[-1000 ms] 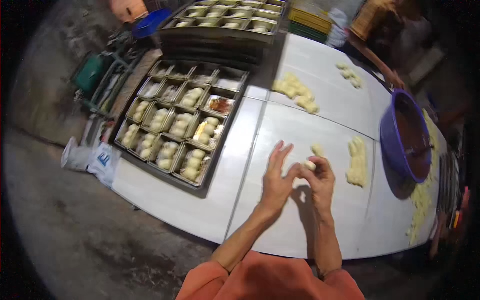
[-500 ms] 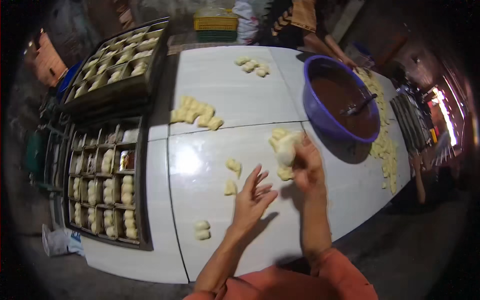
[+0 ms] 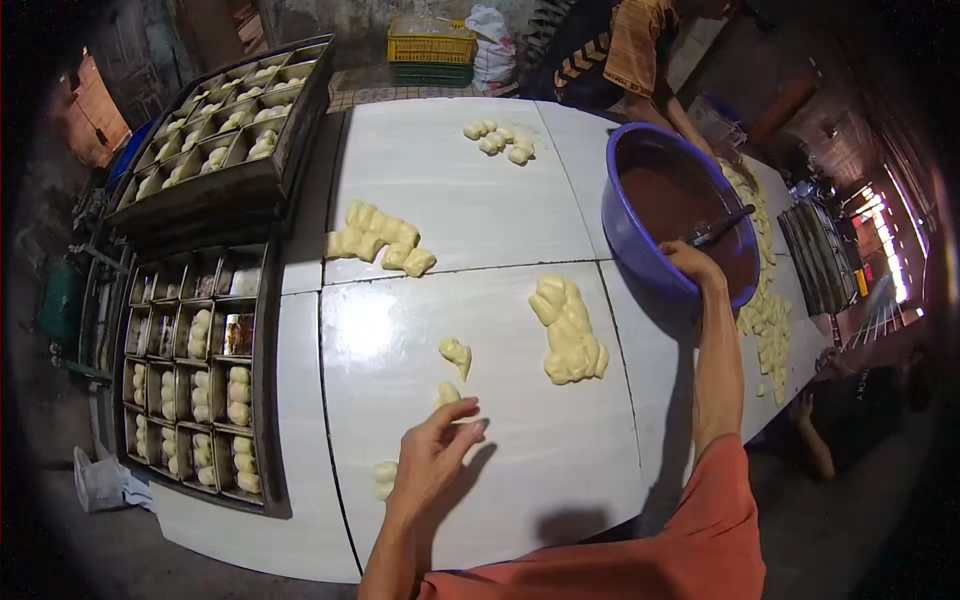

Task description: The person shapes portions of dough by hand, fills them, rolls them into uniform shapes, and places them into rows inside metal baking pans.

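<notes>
My right hand (image 3: 695,266) is at the near rim of a purple basin (image 3: 625,235) of brown contents, its fingertips over the inside edge and partly hidden. Beside them a dark-handled tool (image 3: 722,226) leans in the basin; whether they touch it I cannot tell. My left hand (image 3: 437,450) hovers low over the table, thumb and forefinger apart, holding nothing. Just beyond its fingertips sits a small dough piece (image 3: 447,393), with another dough piece (image 3: 455,354) farther off. Rounded dough balls (image 3: 384,478) lie left of this hand. A large dough cluster (image 3: 567,332) rests between both hands.
Metal baking trays (image 3: 272,400) with divided compartments, many holding dough, stand at left; a second stack (image 3: 290,165) rises behind. More dough lies at the table's far left (image 3: 378,240) and far middle (image 3: 500,141). Cut dough (image 3: 765,340) lines the right side, near another person's arm (image 3: 690,128).
My right hand has put the dough it held down onto the cluster and moved right to the basin. My left hand has drawn down and left, toward the small dough pieces.
</notes>
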Tool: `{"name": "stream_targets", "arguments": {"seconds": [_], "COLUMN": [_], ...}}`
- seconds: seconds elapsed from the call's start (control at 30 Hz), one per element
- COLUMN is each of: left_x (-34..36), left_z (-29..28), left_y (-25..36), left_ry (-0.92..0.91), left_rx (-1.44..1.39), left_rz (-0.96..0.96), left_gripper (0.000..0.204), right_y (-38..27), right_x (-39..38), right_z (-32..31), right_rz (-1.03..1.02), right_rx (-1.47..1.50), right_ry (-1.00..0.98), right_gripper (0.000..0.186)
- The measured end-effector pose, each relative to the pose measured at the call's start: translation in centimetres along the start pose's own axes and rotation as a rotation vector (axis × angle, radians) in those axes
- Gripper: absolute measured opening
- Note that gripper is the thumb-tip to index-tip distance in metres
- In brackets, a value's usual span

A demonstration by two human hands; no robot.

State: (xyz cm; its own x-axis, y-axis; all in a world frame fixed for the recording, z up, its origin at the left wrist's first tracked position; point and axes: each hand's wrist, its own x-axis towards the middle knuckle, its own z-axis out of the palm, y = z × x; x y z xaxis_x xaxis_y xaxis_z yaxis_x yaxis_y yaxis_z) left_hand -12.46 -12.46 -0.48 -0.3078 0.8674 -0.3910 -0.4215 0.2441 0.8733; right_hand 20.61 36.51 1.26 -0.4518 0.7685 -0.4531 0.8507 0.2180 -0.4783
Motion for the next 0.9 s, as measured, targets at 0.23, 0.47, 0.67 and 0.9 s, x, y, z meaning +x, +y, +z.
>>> {"name": "stream_targets", "arguments": {"seconds": [0.23,0.47,0.67,0.9], "left_x": [0.5,2.1,0.0,-4.0], "left_z": [0.9,4.9,-0.1,-7.4], "left_y": [0.4,2.7,1.4,1.0], "left_ry": [0.017,-0.168,-0.094,0.379], "left_rx": [0.103,-0.337,-0.574,-0.453], "left_rz": [-0.069,-0.047,0.002,0.150], "left_gripper": [0.039,0.040,0.042,0.031], "right_y": [-11.5,-21.0,-29.9,-34.6], "right_x": [-7.9,-12.5,-16.2,-20.6], "right_z": [1.1,13.4,26.7,32.0], "right_rz": [-0.184,-0.362,-0.246,-0.344], "right_rx": [1.045,1.327,1.427,1.105], "right_ry": [0.252,-0.071,-0.261,-0.318], "right_gripper": [0.014,0.017,0.026,0.052]}}
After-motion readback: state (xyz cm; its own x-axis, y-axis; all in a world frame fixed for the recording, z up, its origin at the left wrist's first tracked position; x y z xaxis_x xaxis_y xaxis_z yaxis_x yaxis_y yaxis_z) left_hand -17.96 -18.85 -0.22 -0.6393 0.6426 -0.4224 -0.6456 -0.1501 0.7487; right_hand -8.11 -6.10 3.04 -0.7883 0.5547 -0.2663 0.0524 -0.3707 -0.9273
